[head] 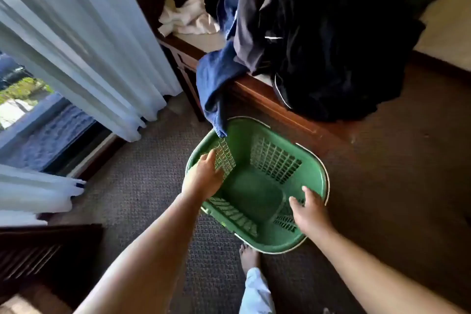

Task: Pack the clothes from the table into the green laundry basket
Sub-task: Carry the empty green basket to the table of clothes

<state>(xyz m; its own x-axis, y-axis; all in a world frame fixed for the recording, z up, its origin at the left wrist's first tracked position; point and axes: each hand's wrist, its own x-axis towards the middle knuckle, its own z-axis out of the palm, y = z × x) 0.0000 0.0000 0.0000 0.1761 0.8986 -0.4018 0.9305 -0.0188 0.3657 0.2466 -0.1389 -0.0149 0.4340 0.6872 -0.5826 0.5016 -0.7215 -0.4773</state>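
The green laundry basket (265, 237) stands empty on the carpet in front of the wooden table (270, 102). My left hand (202, 178) lies over the basket's left rim, fingers reaching in against the mesh wall. My right hand (309, 211) rests on the near right rim with fingers spread. On the table lie a blue garment (216, 79) that hangs over the edge down to the basket's far rim, a big black pile of clothes (331, 53), a grey garment (248, 33) and a white cloth (187, 18).
White curtains (84, 41) hang at the left beside a glass door (33, 120). A dark slatted cabinet (40, 257) sits at the lower left. My bare foot (248, 259) stands just before the basket on the brown carpet (142, 186).
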